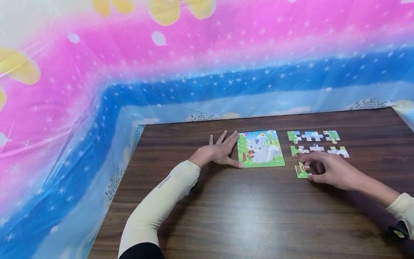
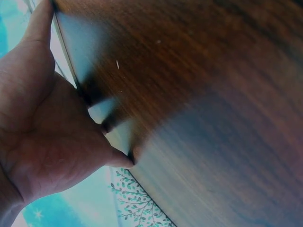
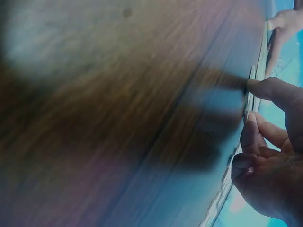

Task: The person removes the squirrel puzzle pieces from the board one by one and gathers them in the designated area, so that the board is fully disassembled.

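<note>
A square picture card (image 1: 261, 148) with a squirrel on it lies flat on the table. Along its left edge my left hand (image 1: 223, 151) rests with fingers spread, the thumb at the lower left corner and the index finger at the upper one; the left wrist view shows its palm (image 2: 42, 123). To the right, my right hand (image 1: 336, 171) pinches a green jigsaw puzzle piece (image 1: 301, 170) low over the tabletop, thumb and index finger at its edges. The same hand (image 3: 279, 137) appears in the right wrist view, the piece seen edge-on.
Two rows of jigsaw pieces lie beyond my right hand: a far row with a middle piece (image 1: 312, 136) and a nearer row with a right-hand piece (image 1: 339, 151). A patterned pink and blue cloth (image 1: 226, 75) hangs behind the dark wooden table (image 1: 233, 212).
</note>
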The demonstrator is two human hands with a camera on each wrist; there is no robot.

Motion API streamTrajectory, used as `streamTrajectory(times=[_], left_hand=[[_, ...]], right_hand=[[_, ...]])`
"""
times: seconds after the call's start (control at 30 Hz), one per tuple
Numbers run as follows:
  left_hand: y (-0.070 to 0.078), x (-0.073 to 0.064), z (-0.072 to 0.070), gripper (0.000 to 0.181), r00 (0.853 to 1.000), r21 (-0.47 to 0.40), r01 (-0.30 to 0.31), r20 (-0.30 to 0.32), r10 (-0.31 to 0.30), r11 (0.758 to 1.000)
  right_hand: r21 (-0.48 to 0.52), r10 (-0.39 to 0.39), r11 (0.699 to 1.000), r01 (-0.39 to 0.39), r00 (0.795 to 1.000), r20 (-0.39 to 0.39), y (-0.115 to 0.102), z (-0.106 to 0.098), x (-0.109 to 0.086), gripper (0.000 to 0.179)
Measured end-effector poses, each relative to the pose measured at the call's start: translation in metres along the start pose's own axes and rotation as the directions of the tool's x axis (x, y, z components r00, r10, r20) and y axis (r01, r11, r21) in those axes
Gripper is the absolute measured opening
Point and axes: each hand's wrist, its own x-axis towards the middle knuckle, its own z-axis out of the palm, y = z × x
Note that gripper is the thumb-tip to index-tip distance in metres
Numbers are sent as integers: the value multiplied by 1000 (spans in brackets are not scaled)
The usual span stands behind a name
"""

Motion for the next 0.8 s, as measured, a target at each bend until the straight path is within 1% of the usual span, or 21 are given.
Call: streamTrajectory(times=[0.17,0.3,0.43,0.53,0.6,0.7,0.8], left_hand=[[-2,2,0,125,1000,4,-8,-2,8,1000],[-2,2,0,126,1000,11,-4,2,4,1000],[-1,0,-2,126,1000,10,11,0,-11,1000],[0,-1,-3,126,1000,3,16,-4,-16,1000],[1,-2,-3,126,1000,2,15,-1,-15,1000],[1,-1,-3,127,1000,5,9,2,-9,1000],[1,0,-2,127,1000,7,6,1,-6,1000]], right_hand=[[-33,8,999,-8,1000,-5,2,-1,-3,51],[-55,21,998,-21,1000,3,0,-1,-4,53],[-94,-23,995,22,1000,-6,-2,-1,-1,60],[-127,-48,991,46,999,-12,-6,-2,4,61],[-135,-39,990,37,999,-8,-10,-4,8,57],[-142,-17,990,17,1000,3,-18,-5,17,46],[-113,-6,994,7,1000,7,-28,-4,28,47]])
